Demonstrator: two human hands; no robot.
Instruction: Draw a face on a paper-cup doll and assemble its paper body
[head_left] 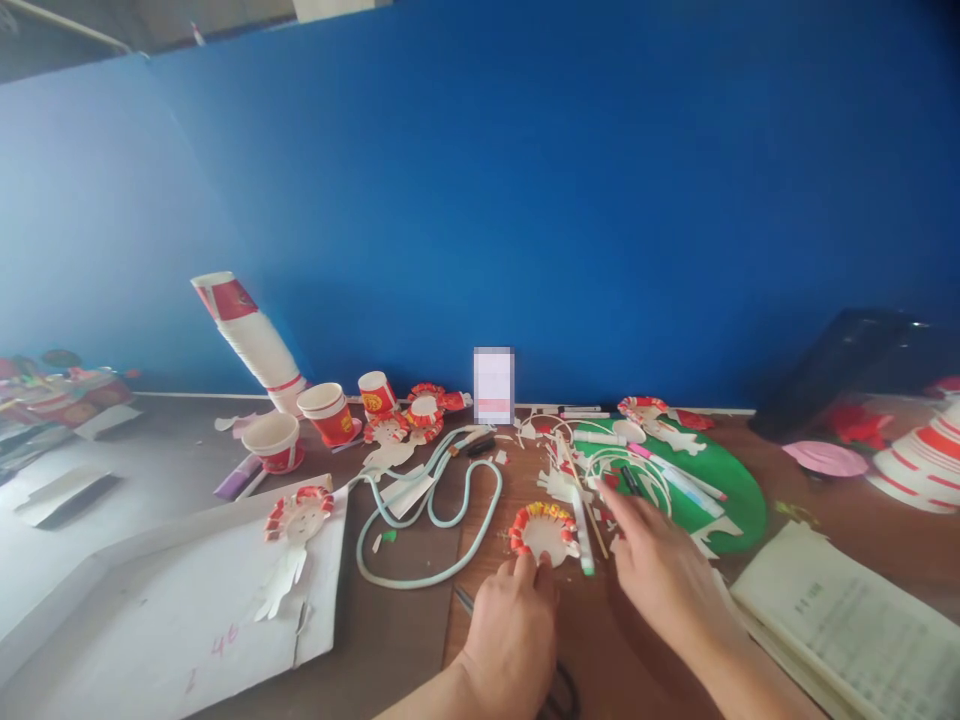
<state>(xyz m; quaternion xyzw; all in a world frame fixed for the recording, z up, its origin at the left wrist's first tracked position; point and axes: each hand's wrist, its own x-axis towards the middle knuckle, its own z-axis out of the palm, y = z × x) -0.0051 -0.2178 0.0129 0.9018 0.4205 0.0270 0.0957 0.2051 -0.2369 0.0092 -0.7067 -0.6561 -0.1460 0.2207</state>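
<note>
In the head view a round paper cut-out [545, 538] with a curled red and yellow fringe lies on the brown table. My left hand [514, 615] has its bent fingers on the cut-out's lower edge, pressing or gripping it. Right of it my right hand [660, 560] is open, index finger stretched out towards white paper scraps and a coiled white cord [660, 470]. Between the hands lie a white marker with a green end [583, 535] and a thin wooden stick [596, 520]. A grey blade tip [465, 600] shows beside my left hand, partly hidden.
A white box lid [187, 600] at left carries another fringed cut-out [296, 535]. A pale blue cord [427, 580] loops mid-table. Paper cups [274, 440] and a leaning cup stack [259, 345] stand behind. A green disc [739, 500] and open book [855, 610] lie right.
</note>
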